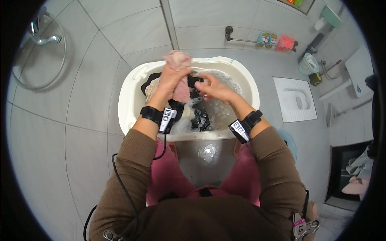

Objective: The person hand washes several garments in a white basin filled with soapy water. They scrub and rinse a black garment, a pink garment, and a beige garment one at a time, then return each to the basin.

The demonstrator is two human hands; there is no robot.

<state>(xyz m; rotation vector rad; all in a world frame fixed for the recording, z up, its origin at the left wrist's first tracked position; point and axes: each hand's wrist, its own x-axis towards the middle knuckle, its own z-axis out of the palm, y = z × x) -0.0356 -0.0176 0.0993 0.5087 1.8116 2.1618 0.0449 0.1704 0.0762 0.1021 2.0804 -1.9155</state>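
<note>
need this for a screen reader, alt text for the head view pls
Seen from above, a person's left hand grips a pink cloth over a white tub of soapy water, the right hand beside it holding more wet laundry on a grey tiled floor.

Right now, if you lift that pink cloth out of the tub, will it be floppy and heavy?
Probably floppy: the pink cloth bunches and droops in the left hand. Likely heavy for its size, since it comes from the sudsy water in the white tub. The suds may make it slippery.
</note>
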